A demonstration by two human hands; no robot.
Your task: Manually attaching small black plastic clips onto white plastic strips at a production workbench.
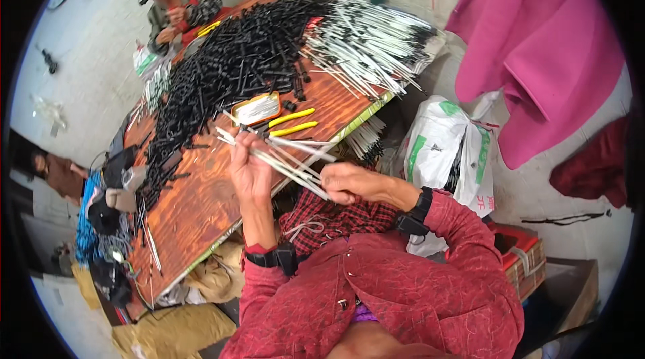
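My left hand (pixel 250 165), raised over the table's near edge, is closed around a loose bundle of thin white rods (pixel 287 169). The rods fan out a little, slanting down to the right. At their lower right ends my right hand (pixel 348 182) is closed, fingers curled in on the rods; how many it grips is hidden. Just beyond the bundle lie pliers with yellow handles (pixel 293 117), their jaws toward my left hand. A small orange-rimmed tray (pixel 278 99) of short white pieces (pixel 256 110) sits behind them.
On the wooden table (pixel 201 188) rest a big heap of black plastic parts (pixel 235 50) and a pile of white rods with black ends (pixel 369 40). Another person (pixel 178 10) works at the far left. A white sack (pixel 437 147) stands at right, beneath a pink cloth (pixel 531 43).
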